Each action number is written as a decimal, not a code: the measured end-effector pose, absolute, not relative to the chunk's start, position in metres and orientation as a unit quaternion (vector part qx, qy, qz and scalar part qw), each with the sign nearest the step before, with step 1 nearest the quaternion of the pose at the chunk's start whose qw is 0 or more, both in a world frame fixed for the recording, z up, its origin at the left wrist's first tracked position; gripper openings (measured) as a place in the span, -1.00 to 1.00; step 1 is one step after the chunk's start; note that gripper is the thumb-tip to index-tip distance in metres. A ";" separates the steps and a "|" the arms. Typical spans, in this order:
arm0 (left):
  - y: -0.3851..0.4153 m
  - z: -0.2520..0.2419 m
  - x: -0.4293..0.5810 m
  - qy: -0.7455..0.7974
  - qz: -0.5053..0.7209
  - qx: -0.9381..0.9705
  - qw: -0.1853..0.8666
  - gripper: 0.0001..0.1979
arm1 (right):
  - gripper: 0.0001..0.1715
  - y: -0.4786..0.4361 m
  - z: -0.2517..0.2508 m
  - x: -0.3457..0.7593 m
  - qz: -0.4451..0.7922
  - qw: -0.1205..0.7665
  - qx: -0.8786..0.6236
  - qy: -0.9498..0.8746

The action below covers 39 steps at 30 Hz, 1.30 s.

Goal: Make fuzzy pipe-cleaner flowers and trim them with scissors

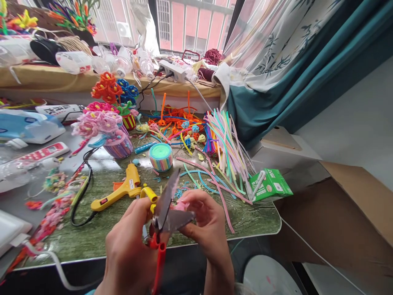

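Observation:
My left hand is closed around a pair of scissors with red handles. The grey blades point away from me and are spread apart. A yellow curved piece shows by my left fingertips; whether it belongs to the scissors I cannot tell. My right hand pinches a small pink fuzzy piece between its fingers, just beside the blades. Part of that piece is hidden by a blade. Behind the hands, blue fuzzy scraps lie on the green table.
A yellow glue gun lies left of my hands, its black cord looping. Further back stand a striped round pot and a pot of fuzzy flowers. Pastel pipe cleaners and a green box lie at the right.

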<state>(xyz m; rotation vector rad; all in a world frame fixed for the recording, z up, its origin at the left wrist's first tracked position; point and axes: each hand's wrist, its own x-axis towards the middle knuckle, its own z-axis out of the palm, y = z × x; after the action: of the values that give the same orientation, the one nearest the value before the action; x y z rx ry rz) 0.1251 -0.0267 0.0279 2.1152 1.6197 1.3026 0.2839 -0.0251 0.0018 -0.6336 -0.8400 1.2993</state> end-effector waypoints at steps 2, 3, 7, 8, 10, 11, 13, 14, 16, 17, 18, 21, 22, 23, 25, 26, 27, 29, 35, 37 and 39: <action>-0.027 0.033 0.125 0.530 0.425 0.730 0.078 -0.92 | -0.57 -0.025 -0.001 0.285 0.584 0.671 -0.276 -0.363; -0.027 0.035 0.125 0.526 0.418 0.736 0.077 -0.93 | -0.59 -0.025 -0.002 0.286 0.592 0.670 -0.274 -0.356; -0.026 0.043 0.125 0.505 0.409 0.751 0.117 -0.93 | -0.59 -0.026 -0.008 0.290 0.610 0.662 -0.289 -0.326; -0.025 0.044 0.125 0.500 0.412 0.751 0.131 -0.92 | -0.58 -0.026 -0.009 0.291 0.610 0.660 -0.297 -0.323; -0.024 0.046 0.125 0.494 0.415 0.750 0.144 -0.92 | -0.57 -0.025 -0.008 0.290 0.610 0.653 -0.311 -0.322; -0.023 0.047 0.126 0.492 0.419 0.751 0.138 -0.91 | -0.56 -0.025 -0.007 0.290 0.611 0.649 -0.317 -0.323; -0.022 0.049 0.128 0.490 0.425 0.752 0.120 -0.86 | -0.55 -0.025 -0.006 0.289 0.614 0.642 -0.325 -0.325; -0.022 0.049 0.128 0.490 0.427 0.752 0.111 -0.81 | -0.54 -0.025 -0.006 0.289 0.614 0.640 -0.328 -0.325; -0.022 0.049 0.127 0.496 0.432 0.747 0.098 -0.75 | -0.55 -0.025 -0.006 0.288 0.618 0.637 -0.326 -0.325; -0.023 0.049 0.126 0.501 0.429 0.746 0.095 -0.75 | -0.56 -0.025 -0.006 0.287 0.621 0.637 -0.322 -0.323; -0.024 0.048 0.124 0.503 0.422 0.748 0.093 -0.78 | -0.57 -0.025 -0.006 0.287 0.624 0.638 -0.319 -0.319; -0.025 0.045 0.118 0.504 0.393 0.764 0.088 -0.84 | -0.58 -0.024 -0.006 0.285 0.624 0.646 -0.322 -0.301; -0.025 0.044 0.116 0.501 0.386 0.770 0.088 -0.84 | -0.58 -0.024 -0.005 0.285 0.622 0.649 -0.324 -0.295; -0.025 0.042 0.115 0.498 0.382 0.773 0.090 -0.84 | -0.59 -0.024 -0.005 0.284 0.621 0.652 -0.324 -0.291; -0.025 0.039 0.115 0.497 0.383 0.773 0.092 -0.83 | -0.62 -0.023 -0.004 0.283 0.624 0.656 -0.315 -0.284; -0.024 0.038 0.116 0.498 0.385 0.772 0.090 -0.84 | -0.63 -0.023 -0.004 0.283 0.628 0.656 -0.310 -0.282; -0.024 0.035 0.117 0.501 0.389 0.768 0.086 -0.85 | -0.63 -0.022 -0.004 0.283 0.631 0.656 -0.306 -0.280; -0.023 0.031 0.119 0.505 0.400 0.761 0.080 -0.88 | -0.62 -0.022 -0.003 0.282 0.634 0.653 -0.307 -0.277; -0.024 0.026 0.117 0.505 0.397 0.761 0.098 -0.92 | -0.53 -0.020 -0.003 0.282 0.633 0.644 -0.334 -0.269; -0.025 0.027 0.117 0.497 0.390 0.769 0.095 -0.90 | -0.49 -0.020 -0.004 0.281 0.635 0.643 -0.338 -0.262; -0.025 0.028 0.118 0.494 0.391 0.770 0.100 -0.90 | -0.48 -0.021 -0.004 0.281 0.640 0.642 -0.337 -0.254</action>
<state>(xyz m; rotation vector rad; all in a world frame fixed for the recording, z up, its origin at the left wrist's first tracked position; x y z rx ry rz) 0.1177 -0.0254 0.0281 2.2770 1.4600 1.1556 0.2813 -0.0206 -0.0039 -0.7672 -0.5795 1.4590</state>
